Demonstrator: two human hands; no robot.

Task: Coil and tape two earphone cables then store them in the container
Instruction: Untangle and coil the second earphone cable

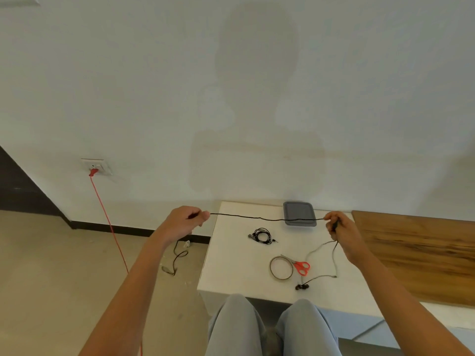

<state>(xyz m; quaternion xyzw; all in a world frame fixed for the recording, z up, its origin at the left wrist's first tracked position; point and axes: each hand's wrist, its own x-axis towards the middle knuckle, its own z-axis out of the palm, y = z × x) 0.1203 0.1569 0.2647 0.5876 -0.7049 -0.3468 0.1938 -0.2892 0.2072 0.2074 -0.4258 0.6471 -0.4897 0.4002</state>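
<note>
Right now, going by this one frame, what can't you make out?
- cable: head view, the stretch inside each grip is hidden by the fingers of the left hand and right hand.
- container: head view, too small to tell lidded from open; contents unseen.
- coiled earphone: head view, too small to tell whether it is taped.
- earbuds: head view, a blurred dark lump.
</note>
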